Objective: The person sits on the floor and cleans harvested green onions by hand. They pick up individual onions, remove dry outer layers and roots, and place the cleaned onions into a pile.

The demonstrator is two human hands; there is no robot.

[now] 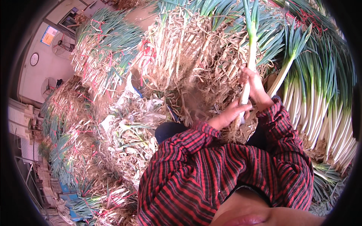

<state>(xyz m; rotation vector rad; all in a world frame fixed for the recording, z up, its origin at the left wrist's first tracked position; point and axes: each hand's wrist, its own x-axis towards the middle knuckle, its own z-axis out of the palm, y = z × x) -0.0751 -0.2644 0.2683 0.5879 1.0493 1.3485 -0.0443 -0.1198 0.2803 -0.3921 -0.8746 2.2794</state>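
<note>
Both my hands are on one long green onion, white in the stalk and green at the leaves. It stands slantwise in front of me, leaves away and root end towards my lap. My left hand is closed round the lower white part, just above the hairy roots. Higher on the stalk, my right hand grips it with the fingers partly hidden. Beside my right wrist leans a second, clean green onion. Beyond my hands lies a heap of unpeeled green onions with dry brown leaves.
On the right, clean white-stalked green onions lie in a row. Bundles with red ties are piled at the left. Peeled skins and leaf scraps cover the ground by my left knee. Fans stand along the far-left wall.
</note>
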